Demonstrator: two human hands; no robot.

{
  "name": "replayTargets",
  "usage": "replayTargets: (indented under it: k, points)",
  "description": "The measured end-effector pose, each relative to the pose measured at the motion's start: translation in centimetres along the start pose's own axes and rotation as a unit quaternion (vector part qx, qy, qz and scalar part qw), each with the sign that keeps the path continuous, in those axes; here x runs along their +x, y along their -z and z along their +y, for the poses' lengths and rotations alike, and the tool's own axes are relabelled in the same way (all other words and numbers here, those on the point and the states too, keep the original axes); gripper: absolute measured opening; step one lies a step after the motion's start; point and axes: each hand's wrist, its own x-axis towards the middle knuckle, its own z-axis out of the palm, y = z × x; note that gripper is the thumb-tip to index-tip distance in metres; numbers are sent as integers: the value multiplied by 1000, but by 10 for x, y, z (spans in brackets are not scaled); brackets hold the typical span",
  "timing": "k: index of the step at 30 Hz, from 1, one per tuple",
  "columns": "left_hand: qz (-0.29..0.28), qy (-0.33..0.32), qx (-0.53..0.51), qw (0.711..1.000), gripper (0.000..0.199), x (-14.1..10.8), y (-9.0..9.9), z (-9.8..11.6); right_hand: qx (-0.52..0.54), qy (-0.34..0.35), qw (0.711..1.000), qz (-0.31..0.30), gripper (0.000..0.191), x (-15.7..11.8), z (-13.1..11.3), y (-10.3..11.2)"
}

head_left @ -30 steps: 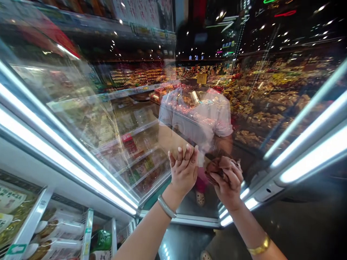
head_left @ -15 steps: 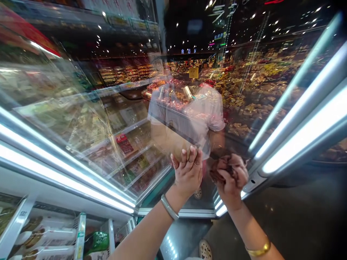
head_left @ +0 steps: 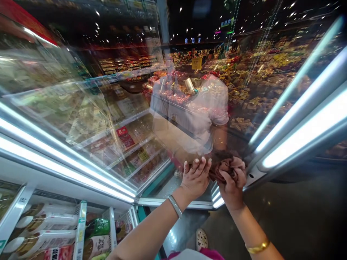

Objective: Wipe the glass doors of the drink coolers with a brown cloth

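My left hand (head_left: 195, 178), with a pale bangle on its wrist, lies with its fingers stretched out against a glass door pane (head_left: 159, 184). Beside it on the right, my right hand (head_left: 232, 186) grips a crumpled brown cloth (head_left: 227, 169) bunched against the same glass. A gold bracelet circles the right wrist. The glass shows reflections of a person in a white top and of the shop behind.
Bright light strips run along the door frame at right (head_left: 303, 133) and the cabinet edge at left (head_left: 67, 166). Bottles (head_left: 54, 221) lie behind shelf rails at the lower left. A clog-style shoe (head_left: 201, 239) is on the dark floor.
My left hand has slid right and slightly down, closer to the cloth. The right hand stays nearly in place with the cloth. The view has shifted a little, showing more of the shoe and bottles.
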Motion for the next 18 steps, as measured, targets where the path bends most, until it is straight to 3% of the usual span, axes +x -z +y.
replayTargets:
  k: [4,9,11,14,18]
  points:
    - [-15,24,-7,1000,86,-2,-6,11,0,-58,998,33,35,14,-9,-7]
    - [-3,15,2,1000,87,-9,-8,4,20,26,998,-45,40,-13,-4,-4]
    - [-7,6,3,1000,87,-17,-8,1,18,25,997,-65,41,-25,4,2]
    - [-17,5,-2,1000,88,-25,-7,-2,11,-1,999,-33,35,-21,7,2]
    - [-7,33,-16,999,90,-25,-1,-5,7,-24,1000,14,32,-3,-9,-11]
